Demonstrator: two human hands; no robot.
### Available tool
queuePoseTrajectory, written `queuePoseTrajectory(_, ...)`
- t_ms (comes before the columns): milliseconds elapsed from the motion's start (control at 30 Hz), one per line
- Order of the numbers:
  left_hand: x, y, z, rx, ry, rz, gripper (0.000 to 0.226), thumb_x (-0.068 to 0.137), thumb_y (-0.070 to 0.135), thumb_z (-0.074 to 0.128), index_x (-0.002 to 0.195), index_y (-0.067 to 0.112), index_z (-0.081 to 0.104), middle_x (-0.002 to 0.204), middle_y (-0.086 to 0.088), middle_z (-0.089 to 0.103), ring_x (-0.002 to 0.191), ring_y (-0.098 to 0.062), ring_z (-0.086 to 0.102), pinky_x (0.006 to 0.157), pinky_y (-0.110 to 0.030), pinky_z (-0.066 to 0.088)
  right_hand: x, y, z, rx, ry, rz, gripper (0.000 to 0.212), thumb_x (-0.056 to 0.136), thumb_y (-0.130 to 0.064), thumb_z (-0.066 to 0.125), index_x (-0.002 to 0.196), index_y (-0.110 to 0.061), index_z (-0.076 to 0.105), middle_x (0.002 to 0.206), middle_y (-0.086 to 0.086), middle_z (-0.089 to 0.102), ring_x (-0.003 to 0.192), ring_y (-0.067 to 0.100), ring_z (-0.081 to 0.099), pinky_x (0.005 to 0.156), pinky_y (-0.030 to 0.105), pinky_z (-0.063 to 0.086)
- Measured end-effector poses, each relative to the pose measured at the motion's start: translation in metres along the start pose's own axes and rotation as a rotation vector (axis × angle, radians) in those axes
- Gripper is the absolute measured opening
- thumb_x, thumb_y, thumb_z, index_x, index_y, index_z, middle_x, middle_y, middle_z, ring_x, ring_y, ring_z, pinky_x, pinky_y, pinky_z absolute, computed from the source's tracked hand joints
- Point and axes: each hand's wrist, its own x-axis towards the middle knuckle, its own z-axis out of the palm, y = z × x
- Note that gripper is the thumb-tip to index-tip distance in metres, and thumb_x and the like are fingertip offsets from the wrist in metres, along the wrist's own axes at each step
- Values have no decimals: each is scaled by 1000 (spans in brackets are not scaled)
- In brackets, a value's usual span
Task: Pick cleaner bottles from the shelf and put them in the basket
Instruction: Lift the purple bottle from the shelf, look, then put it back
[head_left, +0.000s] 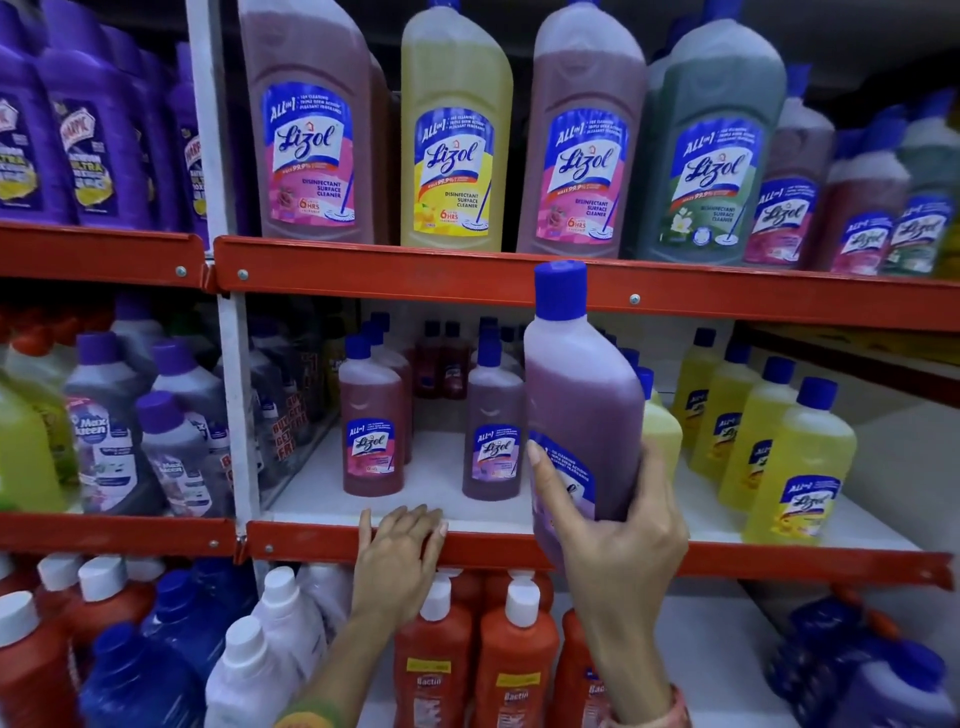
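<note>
My right hand (618, 525) grips the lower part of a purple cleaner bottle (582, 395) with a blue cap, held upright in front of the middle shelf (311, 538). My left hand (400, 551) rests flat on that shelf's red front edge, fingers together, holding nothing. On the middle shelf stand a pink cleaner bottle (371, 421) and a smaller purple cleaner bottle (493, 431), with more behind them. No basket is in view.
Large cleaner bottles (452, 130) fill the top shelf. Yellow bottles (800, 462) line the middle shelf's right side. Orange bottles (514, 670) with white caps and blue and white bottles (270, 644) stand below. A white upright post (228, 364) divides the racks.
</note>
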Motion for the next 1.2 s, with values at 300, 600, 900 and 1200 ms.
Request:
queuePoseTrajectory(300, -1, -3, 1, 17, -31, 1, 44, 98, 48, 27, 139, 37, 36, 147, 11, 43, 138, -9, 31, 118, -44, -1, 0, -9, -20, 360, -126, 253, 49, 55, -56, 83, 100, -48, 63, 85, -13, 75, 78, 12, 74, 55, 16, 58)
queuePoseTrajectory(600, -1, -4, 4, 11, 0, 30, 40, 98, 45, 33, 136, 35, 43, 143, 7, 49, 136, -14, 37, 118, -49, 4, -4, 13, -16, 1187, -437, 938, 96, 12, -51, 97, 94, -9, 71, 74, 16, 75, 58, 27, 73, 51, 35, 62)
queuePoseTrajectory(900, -3, -4, 3, 24, 1, 40, 50, 93, 51, 24, 137, 36, 41, 144, 8, 48, 136, -14, 36, 118, -48, 3, -8, 41, -12, 1519, -777, 849, 61, 53, -53, 90, 96, -12, 75, 79, 6, 77, 61, 22, 74, 56, 31, 62)
queuePoseTrajectory(1200, -3, -3, 0, 3, -11, 24, 42, 98, 45, 32, 139, 35, 38, 146, 9, 44, 139, -12, 32, 118, -45, -3, 11, 48, 4, 1175, -732, 761, 87, 25, -46, 99, 93, -3, 67, 75, 26, 69, 65, 34, 69, 64, 41, 59)
